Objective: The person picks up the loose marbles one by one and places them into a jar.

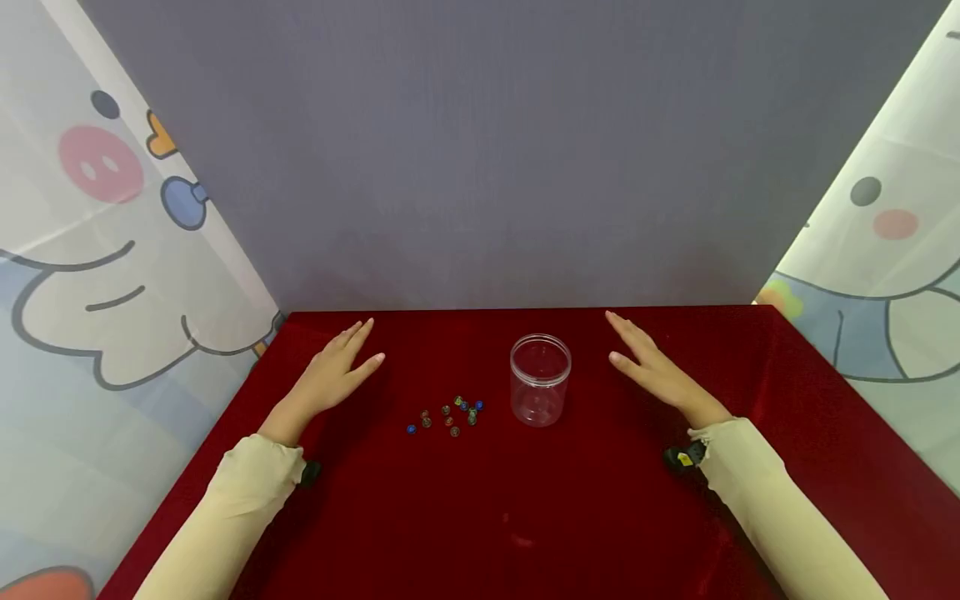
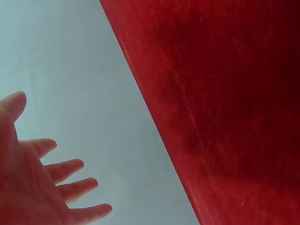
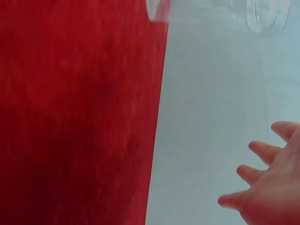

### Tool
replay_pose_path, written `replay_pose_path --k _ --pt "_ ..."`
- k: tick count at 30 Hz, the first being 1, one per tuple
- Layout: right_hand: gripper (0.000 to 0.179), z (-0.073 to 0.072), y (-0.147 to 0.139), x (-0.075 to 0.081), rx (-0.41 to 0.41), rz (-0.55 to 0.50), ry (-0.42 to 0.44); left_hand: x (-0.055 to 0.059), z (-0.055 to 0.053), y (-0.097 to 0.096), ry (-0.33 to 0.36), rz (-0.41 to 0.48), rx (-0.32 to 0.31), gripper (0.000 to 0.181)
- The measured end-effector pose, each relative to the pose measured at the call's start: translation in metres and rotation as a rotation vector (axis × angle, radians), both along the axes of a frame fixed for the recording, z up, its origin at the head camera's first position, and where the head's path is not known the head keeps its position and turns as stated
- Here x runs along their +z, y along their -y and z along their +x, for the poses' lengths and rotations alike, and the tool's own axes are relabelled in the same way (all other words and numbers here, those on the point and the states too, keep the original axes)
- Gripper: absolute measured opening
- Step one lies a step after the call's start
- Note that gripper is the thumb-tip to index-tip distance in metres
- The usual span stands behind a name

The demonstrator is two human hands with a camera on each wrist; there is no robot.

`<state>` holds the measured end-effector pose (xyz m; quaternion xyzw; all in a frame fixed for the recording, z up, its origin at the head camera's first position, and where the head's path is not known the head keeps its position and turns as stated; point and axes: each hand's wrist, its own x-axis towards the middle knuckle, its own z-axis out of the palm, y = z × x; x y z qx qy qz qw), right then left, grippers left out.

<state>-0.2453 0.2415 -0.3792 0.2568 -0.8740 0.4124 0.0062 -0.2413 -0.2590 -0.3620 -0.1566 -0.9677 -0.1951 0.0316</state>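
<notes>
A clear, lidless jar stands upright on the dark red cloth, a little right of the middle; part of it shows along the top of the right wrist view. Left of it lies a loose group of several small round pieces, blue, green, reddish and dark, too small to identify. My left hand is held out on the left with straight, spread fingers and holds nothing. To the right of the jar, my right hand reaches out the same way, fingers extended, touching nothing. The small pieces do not show in either wrist view.
Red cloth covers the table. A plain grey panel rises behind its far edge. Printed cartoon curtains hang at the left and right. Dark wrist devices sit below both sleeves.
</notes>
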Motion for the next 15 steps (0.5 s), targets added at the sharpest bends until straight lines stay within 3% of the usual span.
replay_pose_path --k 8,15 --pt "0.083 0.004 0.015 -0.003 0.101 -0.056 0.063 -0.007 0.008 -0.003 0.013 0.043 -0.023 0.074" --pt "0.093 0.001 0.030 -0.003 0.171 -0.144 0.065 -0.010 0.010 -0.008 0.006 0.073 -0.058 0.076"
